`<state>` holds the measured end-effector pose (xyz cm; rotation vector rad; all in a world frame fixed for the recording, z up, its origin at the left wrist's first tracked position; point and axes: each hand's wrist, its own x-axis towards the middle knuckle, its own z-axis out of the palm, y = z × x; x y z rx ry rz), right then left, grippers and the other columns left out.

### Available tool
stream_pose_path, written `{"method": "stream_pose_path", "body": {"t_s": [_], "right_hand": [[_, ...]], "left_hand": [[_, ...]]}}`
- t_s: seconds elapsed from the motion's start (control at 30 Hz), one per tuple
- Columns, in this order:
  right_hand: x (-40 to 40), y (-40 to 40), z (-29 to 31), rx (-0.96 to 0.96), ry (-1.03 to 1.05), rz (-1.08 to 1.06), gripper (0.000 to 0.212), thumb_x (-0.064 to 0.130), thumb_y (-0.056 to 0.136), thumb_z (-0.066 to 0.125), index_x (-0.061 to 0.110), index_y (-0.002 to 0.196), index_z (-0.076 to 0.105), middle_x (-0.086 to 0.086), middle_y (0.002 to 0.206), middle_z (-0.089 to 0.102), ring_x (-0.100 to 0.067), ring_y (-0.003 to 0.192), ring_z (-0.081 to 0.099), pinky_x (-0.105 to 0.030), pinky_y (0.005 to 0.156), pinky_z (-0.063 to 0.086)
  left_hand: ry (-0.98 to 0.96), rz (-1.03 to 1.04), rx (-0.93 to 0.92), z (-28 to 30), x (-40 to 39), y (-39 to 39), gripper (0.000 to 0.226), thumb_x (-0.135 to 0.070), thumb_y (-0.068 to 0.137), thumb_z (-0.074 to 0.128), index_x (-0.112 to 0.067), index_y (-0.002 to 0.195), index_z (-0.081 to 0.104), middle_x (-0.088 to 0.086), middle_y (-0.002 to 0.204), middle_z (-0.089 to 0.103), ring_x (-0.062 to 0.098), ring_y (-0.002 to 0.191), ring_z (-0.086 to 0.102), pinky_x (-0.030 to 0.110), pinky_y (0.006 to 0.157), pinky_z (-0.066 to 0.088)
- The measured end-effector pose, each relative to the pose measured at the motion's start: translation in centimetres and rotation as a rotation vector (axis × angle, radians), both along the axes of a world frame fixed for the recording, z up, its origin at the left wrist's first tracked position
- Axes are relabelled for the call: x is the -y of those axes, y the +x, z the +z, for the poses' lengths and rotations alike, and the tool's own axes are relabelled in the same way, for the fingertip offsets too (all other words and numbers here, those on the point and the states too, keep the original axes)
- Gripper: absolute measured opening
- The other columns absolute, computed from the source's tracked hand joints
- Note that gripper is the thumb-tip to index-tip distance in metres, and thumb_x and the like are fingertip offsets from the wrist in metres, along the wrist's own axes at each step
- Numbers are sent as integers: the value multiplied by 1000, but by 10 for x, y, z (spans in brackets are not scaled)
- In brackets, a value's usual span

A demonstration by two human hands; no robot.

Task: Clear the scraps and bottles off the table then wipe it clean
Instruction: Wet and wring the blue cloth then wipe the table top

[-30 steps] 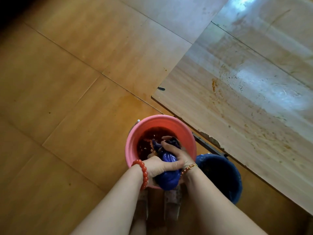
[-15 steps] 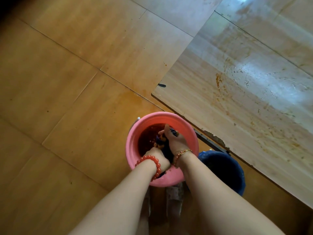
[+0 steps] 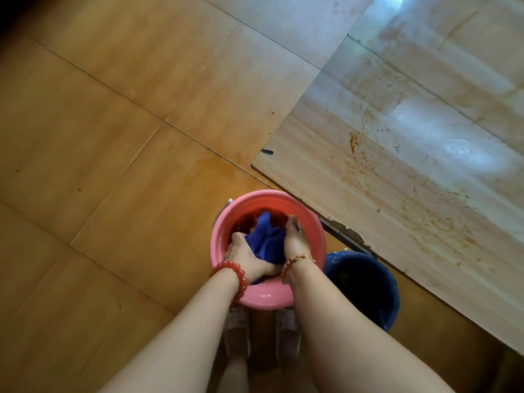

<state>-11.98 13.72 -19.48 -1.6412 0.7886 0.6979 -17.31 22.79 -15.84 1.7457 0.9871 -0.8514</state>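
Both hands, left [image 3: 246, 255] and right [image 3: 295, 241], each grip clenched on a blue cloth [image 3: 266, 239] inside a pink bucket [image 3: 263, 296], lower centre, beside the stained counter [image 3: 397, 180].

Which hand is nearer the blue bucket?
Right. The right hand is in the pink basin, on the side next to the blue bucket; the left hand is on the basin's far side.

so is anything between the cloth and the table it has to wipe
Nothing visible. Both hands, left and right, hold the cloth inside the pink bucket on the floor. The bucket's rim sits beside the table edge, and the stained top shows no objects on it.
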Motion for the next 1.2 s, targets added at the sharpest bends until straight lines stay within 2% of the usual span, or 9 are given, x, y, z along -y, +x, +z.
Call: {"method": "stream_pose_path", "body": {"t_s": [0.13,0.23,0.33,0.5,0.6,0.8,0.93,1.1,1.2], "right_hand": [[6,-6,40,-96,46,-94,19,28,93,55,16,107,59,-8,104,63,-28,104,59,-40,100,46],[13,-16,69,-110,44,-92,66,28,83,69,11,139,39,-8,135,51,-28,124,50,-41,108,38],[17,-26,97,-93,-164,151,73,26,85,66,15,146,28,-9,144,42,-27,132,43,-34,109,33],[7,-26,177,21,164,160,42,42,99,35,19,83,67,-2,85,68,-18,83,63,-36,92,46],[8,-30,212,113,413,103,39,49,88,48,16,87,69,-17,101,69,-23,86,66,-37,88,51],[23,-21,262,392,113,437,31,33,87,64,8,69,64,0,70,61,-10,69,54,-30,66,43],[22,-12,292,402,152,484,11,3,88,59,12,87,66,-7,87,68,-14,81,60,-26,77,49],[24,-3,323,158,527,158,45,58,82,57,20,106,68,-11,113,69,-27,110,62,-48,103,42],[31,3,337,265,498,15,30,39,87,62,20,110,64,-4,110,68,-22,108,62,-39,89,51]], "left_hand": [[-193,453,140,38,-11,7,53,-6,81,67,-2,125,39,16,125,54,20,97,52,23,80,44],[-281,600,361,74,-14,6,43,0,85,63,-2,124,45,11,112,62,16,88,60,13,68,52],[-392,660,451,109,-14,5,42,-22,82,71,-6,116,53,6,104,67,24,98,64,28,84,53],[-735,781,486,163,-11,14,18,-11,89,50,0,102,55,19,103,64,29,92,64,36,82,51],[-524,595,544,195,-10,17,14,-7,90,57,-2,102,59,17,96,68,29,85,66,39,81,53],[-195,308,731,241,-20,31,17,-19,92,58,-12,77,61,2,72,64,9,64,59,10,54,48],[-259,285,762,271,-20,39,21,-15,98,47,-13,85,64,3,79,66,11,71,61,15,61,52],[-327,106,853,311,-15,40,17,-8,95,51,-5,101,67,2,99,64,1,84,61,6,72,50],[-107,32,989,328,-18,42,23,-9,92,55,-5,110,68,-4,107,50,1,97,54,9,87,48]]}}
